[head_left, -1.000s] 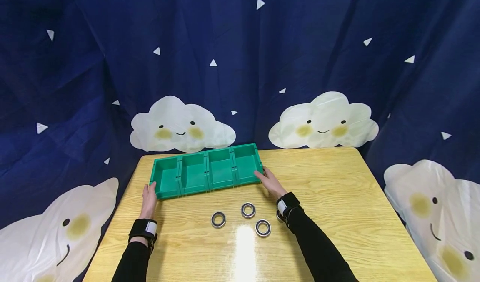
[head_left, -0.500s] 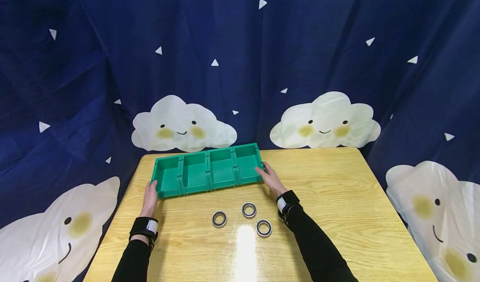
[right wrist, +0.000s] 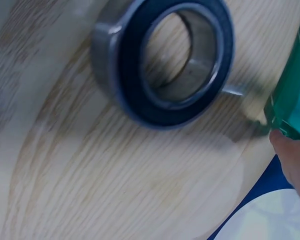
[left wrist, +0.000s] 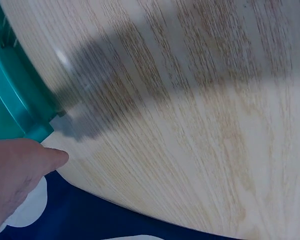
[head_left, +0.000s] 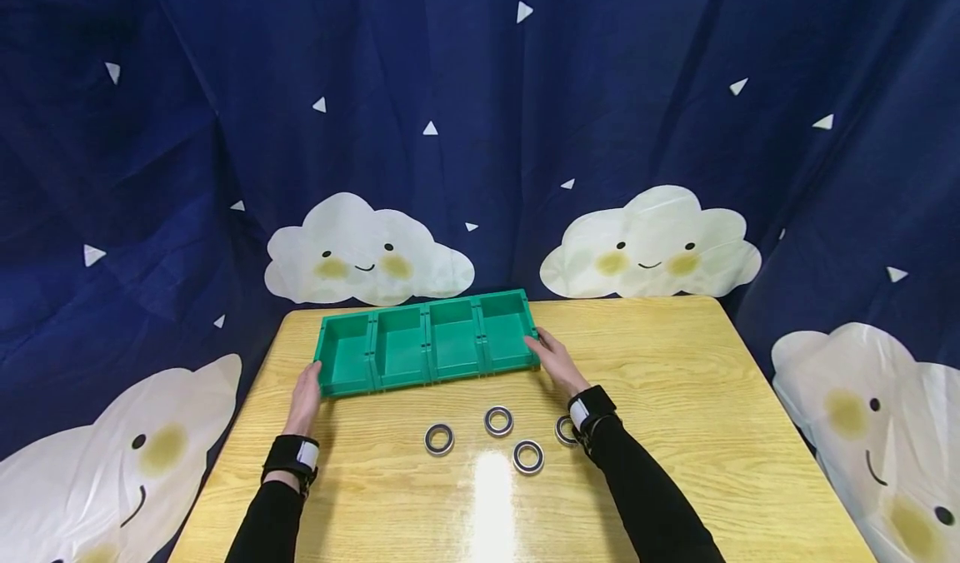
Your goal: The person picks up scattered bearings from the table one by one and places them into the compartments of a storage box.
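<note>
Fingers (head_left: 550, 342) at ends, tray (head_left: 401, 348) crosswise, aslant

Behind my wood-grained desk (head_left: 697, 430) hangs a dark blue curtain (head_left: 480, 63) with white triangles (head_left: 431, 129). I see smiling clouds (head_left: 367, 251) along the desk's far edge and beside its left and right edges, and white glare (head_left: 491, 505) on its near part.

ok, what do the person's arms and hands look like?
Left hand and right hand bare, no gloves. Long black sleeves on both arms. Black wrist strap on each side, each with a white patch. Any lettering is too small to read.
</note>
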Demonstrator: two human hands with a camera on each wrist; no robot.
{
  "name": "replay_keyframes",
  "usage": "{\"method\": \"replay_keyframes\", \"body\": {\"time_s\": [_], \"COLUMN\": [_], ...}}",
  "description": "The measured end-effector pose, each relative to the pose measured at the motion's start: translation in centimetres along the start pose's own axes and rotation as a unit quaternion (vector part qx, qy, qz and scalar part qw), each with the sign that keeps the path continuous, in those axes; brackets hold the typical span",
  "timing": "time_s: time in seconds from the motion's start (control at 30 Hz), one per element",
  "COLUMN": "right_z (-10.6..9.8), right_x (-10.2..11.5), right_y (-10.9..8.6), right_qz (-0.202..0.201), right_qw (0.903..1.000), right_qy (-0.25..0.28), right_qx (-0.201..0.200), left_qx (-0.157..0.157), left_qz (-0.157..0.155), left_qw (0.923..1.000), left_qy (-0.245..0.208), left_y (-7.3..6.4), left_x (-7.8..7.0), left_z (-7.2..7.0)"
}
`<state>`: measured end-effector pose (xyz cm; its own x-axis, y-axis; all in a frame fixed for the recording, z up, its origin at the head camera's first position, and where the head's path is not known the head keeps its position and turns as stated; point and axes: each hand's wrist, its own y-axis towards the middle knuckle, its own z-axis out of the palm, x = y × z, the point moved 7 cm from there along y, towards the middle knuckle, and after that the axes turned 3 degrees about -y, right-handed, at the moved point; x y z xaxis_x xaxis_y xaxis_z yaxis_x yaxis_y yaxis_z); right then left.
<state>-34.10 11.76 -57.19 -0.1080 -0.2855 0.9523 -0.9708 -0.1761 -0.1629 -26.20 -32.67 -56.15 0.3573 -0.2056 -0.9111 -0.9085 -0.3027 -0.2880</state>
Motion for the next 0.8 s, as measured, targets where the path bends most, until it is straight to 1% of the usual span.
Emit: {"method": "replay_keyframes", "body": {"time_s": [0.17,0.27,0.33,0.4,0.5,0.53,0.6,0.8], "right_z": [-1.1,-1.8,-2.4,-2.9,-3.7,-3.9,-4.5,-6.4], "right_x": [-0.7,-1.0,-0.6,-0.9,-1.3,-1.8,-2.3,-2.8], "right_y": [-0.6,-1.1,-1.7,-2.0,-2.2,-2.0,-2.1,-3.0], "right_qz": [0.009,0.01,0.013,0.02,0.024,0.024,0.02,0.027], "right_qw": [0.9999,0.9997,0.9993,0.9983,0.9973,0.997,0.998,0.9987], "right_qy": [0.001,0.015,0.033,0.052,0.067,0.071,0.055,0.016], "right_qx": [-0.009,-0.016,-0.013,-0.014,-0.017,-0.02,-0.024,-0.04], "left_qx": [0.006,0.02,0.027,0.034,0.036,0.038,0.039,0.049], "left_qz": [0.004,0.005,0.006,0.01,0.013,0.014,0.017,0.044], "left_qw": [1.0,0.9997,0.9995,0.9993,0.9991,0.999,0.9989,0.9978], "left_qy": [0.004,0.01,0.014,0.016,0.019,0.017,0.018,0.009], "left_y": [-0.2,-0.3,-0.2,-0.2,-0.2,-0.3,-0.4,-0.5], "left_x": [-0.2,-0.3,-0.3,-0.4,-0.7,-0.9,-1.0,-1.6], "left_z": [0.9,1.6,2.1,2.6,3.3,3.6,4.1,5.5]}}
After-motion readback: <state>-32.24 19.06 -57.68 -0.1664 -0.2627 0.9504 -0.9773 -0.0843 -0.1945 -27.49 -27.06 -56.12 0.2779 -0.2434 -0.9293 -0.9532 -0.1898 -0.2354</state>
